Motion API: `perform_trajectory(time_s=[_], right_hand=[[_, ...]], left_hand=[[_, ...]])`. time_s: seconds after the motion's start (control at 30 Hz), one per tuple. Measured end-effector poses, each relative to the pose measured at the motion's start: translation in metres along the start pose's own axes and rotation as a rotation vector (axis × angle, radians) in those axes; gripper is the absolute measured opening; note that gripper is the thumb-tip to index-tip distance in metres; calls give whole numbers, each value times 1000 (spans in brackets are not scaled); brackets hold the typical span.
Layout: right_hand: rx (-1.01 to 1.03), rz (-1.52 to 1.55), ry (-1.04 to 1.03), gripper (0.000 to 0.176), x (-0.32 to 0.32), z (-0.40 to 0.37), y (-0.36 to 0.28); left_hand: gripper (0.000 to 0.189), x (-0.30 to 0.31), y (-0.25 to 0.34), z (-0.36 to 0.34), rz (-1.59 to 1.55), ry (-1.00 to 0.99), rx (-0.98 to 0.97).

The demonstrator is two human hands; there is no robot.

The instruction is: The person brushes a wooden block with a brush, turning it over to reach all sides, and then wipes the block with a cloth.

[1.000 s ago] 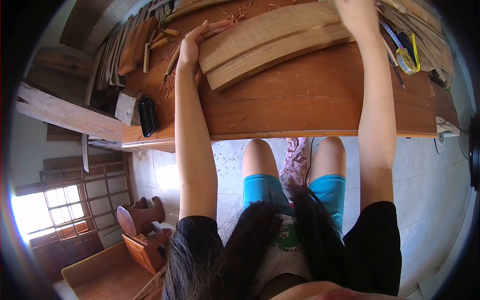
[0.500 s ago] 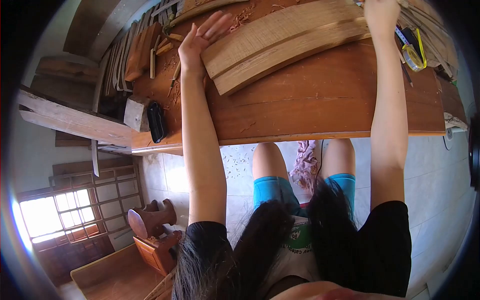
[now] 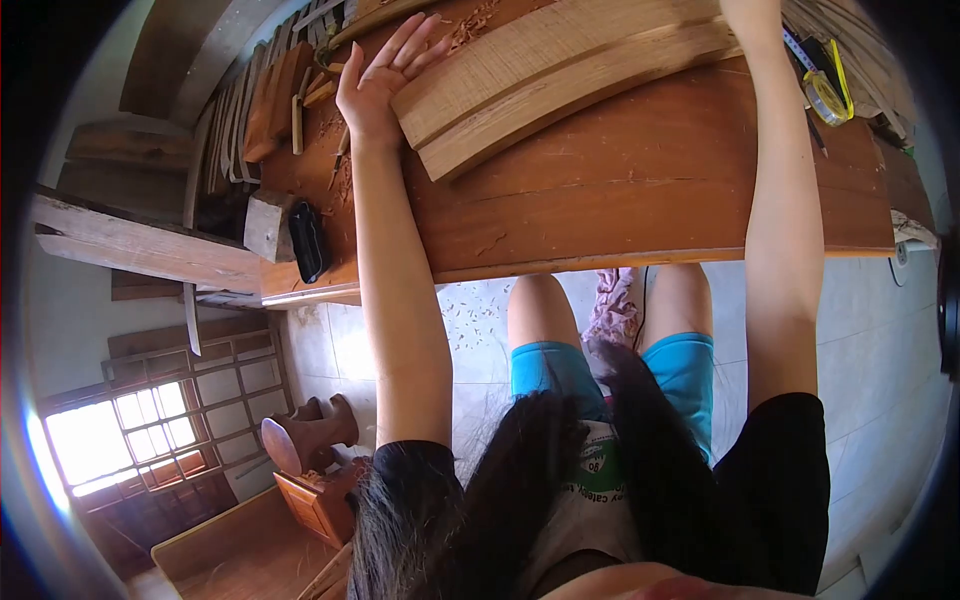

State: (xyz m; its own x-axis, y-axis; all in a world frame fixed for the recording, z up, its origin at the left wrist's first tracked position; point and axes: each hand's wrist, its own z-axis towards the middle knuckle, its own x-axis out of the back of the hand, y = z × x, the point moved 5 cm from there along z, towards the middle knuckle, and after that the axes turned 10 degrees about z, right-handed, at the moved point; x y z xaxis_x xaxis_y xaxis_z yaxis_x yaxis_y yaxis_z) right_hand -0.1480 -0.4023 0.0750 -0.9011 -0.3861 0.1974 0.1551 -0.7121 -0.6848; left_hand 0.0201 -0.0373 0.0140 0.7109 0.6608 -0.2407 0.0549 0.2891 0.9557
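A thick, curved wooden board (image 3: 570,85) with a stepped edge lies across the bench, its right part reaching the upper edge of the view. My left hand (image 3: 385,85) is at the board's left end, palm up, fingers spread and holding nothing. At the opposite end is my right hand (image 3: 752,22), partly cut off by the top of the view. Its fingers are hidden, so I cannot make out whether it grips the board.
The reddish-brown workbench (image 3: 600,215) carries wood shavings (image 3: 470,25). A tape measure (image 3: 825,98) lies at right, with wood strips beyond. On the left are a black case (image 3: 308,242), a wood block (image 3: 268,228) and wooden pieces (image 3: 275,105). A stool (image 3: 300,440) stands at lower left.
The view has shifted slightly, with the bench items higher in it. My left hand's fingers are spread wider. My right hand has gone further past the top edge.
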Motion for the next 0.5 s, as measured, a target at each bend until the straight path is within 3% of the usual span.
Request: perform_trajectory(time_s=[0.1,0.23,0.3,0.4,0.47,0.5], right_hand=[[60,-24,63,35,12,-2,-8],[-5,299,-401,38,-37,-28,-56],[-22,354,-615,43,-62,-42,-65],[-100,628,-592,42,-56,-39,-62],[-174,596,-495,41,-32,-26,-47],[-108,469,-217,41,-26,-14,-25]], left_hand=[[73,-2,0,1,-44,-18,10],[68,-11,0,-4,156,70,132],[66,-14,-2,-3,341,17,164],[66,-11,-4,-1,398,-19,179],[66,-6,-6,0,373,-32,181],[66,-3,-6,2,363,-42,183]])
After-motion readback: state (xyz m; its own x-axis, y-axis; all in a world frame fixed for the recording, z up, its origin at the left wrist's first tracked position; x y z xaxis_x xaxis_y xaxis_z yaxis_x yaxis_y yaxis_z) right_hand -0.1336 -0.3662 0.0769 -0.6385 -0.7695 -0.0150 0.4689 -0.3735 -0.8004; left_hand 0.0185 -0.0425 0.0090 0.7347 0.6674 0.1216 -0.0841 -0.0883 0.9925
